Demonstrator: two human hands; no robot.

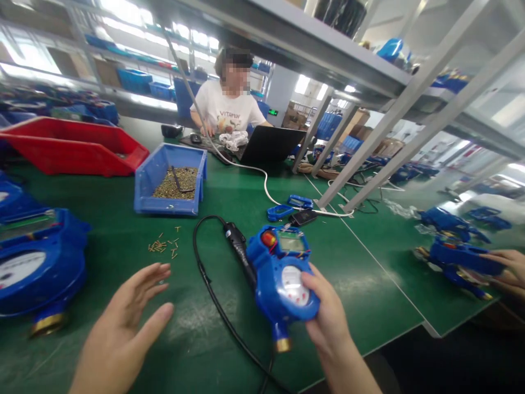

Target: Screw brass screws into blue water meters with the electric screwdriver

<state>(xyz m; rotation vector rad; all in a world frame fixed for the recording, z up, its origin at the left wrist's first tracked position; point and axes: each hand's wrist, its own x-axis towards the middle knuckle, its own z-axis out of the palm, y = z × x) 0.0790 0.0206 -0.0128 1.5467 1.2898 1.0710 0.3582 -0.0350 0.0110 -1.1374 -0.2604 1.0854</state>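
Observation:
My right hand (328,309) grips a blue water meter (283,273) by its right side, thumb across the white dial. Its upper housing is uncovered, showing a small display, wires and a red-and-yellow part. A brass threaded end points down toward me. My left hand (127,323) hovers over the green bench with fingers apart and nothing held. Just beyond it lies a small pile of brass screws (158,246). A black electric screwdriver (240,249) with a cable rests on the bench, partly hidden behind the meter.
Larger blue meters (41,268) stand at the left. A blue bin (168,205) of screws and a red bin (74,148) are farther back. Blue frames (281,212) lie near a white cable. A co-worker's hand (508,268) touches another meter. A person sits behind a laptop (270,145).

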